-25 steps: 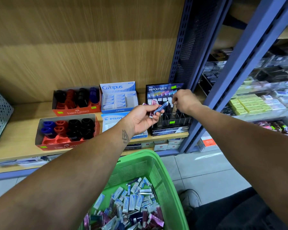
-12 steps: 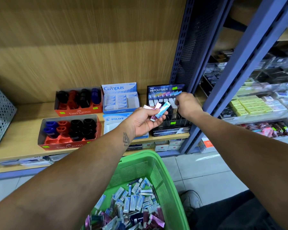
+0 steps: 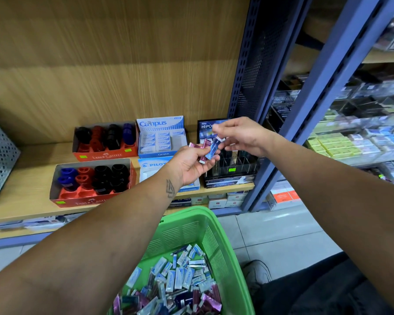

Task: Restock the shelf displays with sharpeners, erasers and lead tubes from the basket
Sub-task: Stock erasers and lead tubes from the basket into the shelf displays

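Head view (only one) looks forward and down, near shelf (image 3: 21, 196).

"Faber-Castell" runs along the front of two red sharpener boxes (image 3: 105, 142) (image 3: 92, 181). "Campus" stands on the lid, front edge and erasers of a blue-and-white eraser box (image 3: 160, 136). "Pilot" marks the box (image 3: 154, 165) below it, and "Hi-Po…", partly hidden, heads the black lead display (image 3: 231, 160).

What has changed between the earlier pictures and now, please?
The right hand has come back from the black lead display to the left hand and now pinches the top of the blue lead tube there. The left hand still holds the pink tubes. The green basket and the shelf boxes look unchanged.
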`<state>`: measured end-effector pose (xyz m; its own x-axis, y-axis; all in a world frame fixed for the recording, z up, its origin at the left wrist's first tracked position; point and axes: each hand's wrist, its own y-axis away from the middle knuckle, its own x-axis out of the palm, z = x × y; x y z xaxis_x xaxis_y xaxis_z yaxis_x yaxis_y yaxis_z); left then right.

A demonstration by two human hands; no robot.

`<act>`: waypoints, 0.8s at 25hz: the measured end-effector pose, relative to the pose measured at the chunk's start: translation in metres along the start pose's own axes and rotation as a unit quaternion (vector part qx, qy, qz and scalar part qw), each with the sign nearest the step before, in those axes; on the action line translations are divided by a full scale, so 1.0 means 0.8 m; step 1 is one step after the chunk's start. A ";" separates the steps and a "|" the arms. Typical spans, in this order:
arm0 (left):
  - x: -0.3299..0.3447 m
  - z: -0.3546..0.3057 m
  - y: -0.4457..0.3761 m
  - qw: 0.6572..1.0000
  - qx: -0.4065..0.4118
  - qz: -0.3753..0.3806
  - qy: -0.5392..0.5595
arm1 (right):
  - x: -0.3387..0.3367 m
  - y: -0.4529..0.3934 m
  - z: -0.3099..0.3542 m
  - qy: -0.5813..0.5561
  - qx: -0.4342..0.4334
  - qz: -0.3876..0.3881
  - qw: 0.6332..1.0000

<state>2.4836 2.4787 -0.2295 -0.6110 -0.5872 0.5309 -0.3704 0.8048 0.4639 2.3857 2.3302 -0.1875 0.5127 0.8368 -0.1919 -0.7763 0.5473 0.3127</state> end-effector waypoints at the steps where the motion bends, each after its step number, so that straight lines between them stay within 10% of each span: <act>1: 0.006 -0.004 0.000 1.000 0.010 -0.002 0.008 | 0.001 0.001 0.004 0.018 -0.016 0.002 1.000; 8: 0.012 -0.020 -0.011 0.992 0.075 -0.080 0.055 | -0.042 -0.024 0.011 0.192 -0.054 -0.254 0.947; 13: -0.002 -0.009 -0.013 0.995 0.048 -0.056 0.073 | -0.039 -0.033 -0.001 0.459 -0.019 -0.226 0.859; 20: -0.017 -0.005 -0.019 0.994 0.074 -0.065 0.057 | -0.021 -0.038 -0.022 0.336 -0.069 -0.224 0.912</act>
<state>2.4998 2.4740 -0.2410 -0.4706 -0.6869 0.5538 -0.5448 0.7199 0.4301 2.3946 2.2997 -0.2101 0.4859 0.3211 -0.8129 -0.6065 0.7936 -0.0490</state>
